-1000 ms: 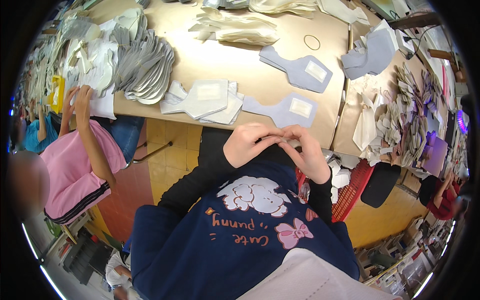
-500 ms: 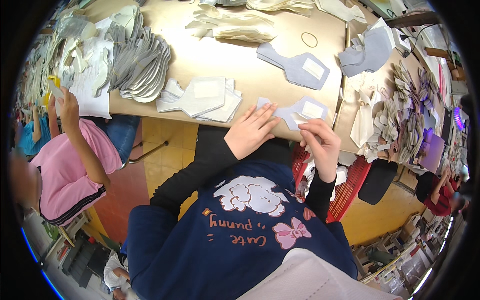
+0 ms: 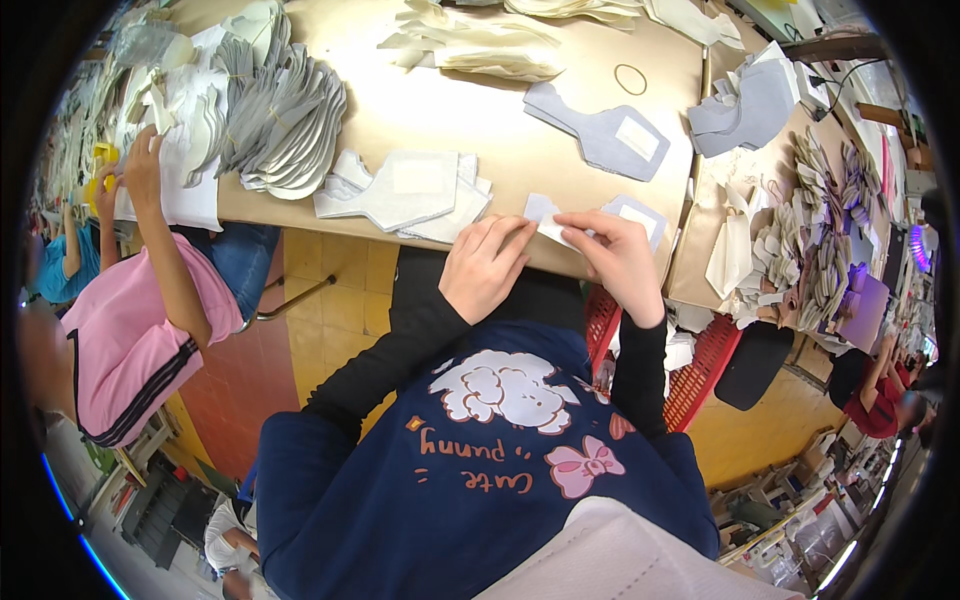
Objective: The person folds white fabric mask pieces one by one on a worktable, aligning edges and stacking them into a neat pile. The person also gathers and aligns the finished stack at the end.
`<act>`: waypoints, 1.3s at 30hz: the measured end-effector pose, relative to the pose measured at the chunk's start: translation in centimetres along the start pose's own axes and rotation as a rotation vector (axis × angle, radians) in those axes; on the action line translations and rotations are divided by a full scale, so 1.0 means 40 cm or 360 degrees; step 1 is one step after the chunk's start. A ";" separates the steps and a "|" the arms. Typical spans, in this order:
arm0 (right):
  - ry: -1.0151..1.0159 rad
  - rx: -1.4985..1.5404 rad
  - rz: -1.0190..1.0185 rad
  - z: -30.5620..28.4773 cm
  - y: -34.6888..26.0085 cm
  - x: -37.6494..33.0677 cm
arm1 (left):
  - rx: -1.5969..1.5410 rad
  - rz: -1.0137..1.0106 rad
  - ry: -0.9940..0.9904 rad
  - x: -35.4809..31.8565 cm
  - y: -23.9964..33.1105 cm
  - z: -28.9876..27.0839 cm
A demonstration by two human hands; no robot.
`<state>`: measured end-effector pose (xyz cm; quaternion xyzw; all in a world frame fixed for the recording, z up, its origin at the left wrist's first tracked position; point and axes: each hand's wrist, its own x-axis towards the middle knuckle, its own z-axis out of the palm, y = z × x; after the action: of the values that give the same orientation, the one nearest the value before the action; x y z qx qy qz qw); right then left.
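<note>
Left hand, half curled, rests at the left end of the lavender piece, its hold unclear; right hand, nearly closed, pinches a white slip over it.

Head-worn fisheye, facing down, near the hands

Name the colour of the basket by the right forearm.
The basket is red, best seen in the head view.
</note>
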<state>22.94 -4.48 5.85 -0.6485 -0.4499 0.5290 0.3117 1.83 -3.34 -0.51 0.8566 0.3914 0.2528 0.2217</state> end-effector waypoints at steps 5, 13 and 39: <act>-0.0099 -0.0196 -0.0043 0.015 0.019 0.073 | 0.0050 -0.0117 0.0044 -0.008 0.019 0.015; -0.0129 -0.0223 -0.0012 0.014 0.042 0.102 | 0.0006 -0.0116 0.0019 -0.012 0.011 0.016; -0.0210 -0.0251 -0.0034 0.005 0.051 0.121 | 0.0004 -0.0179 -0.0061 0.002 0.018 0.008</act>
<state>23.44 -0.88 2.05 -0.6299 -0.5166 0.5302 0.2351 2.47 -3.75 -0.33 0.8382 0.4349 0.2230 0.2419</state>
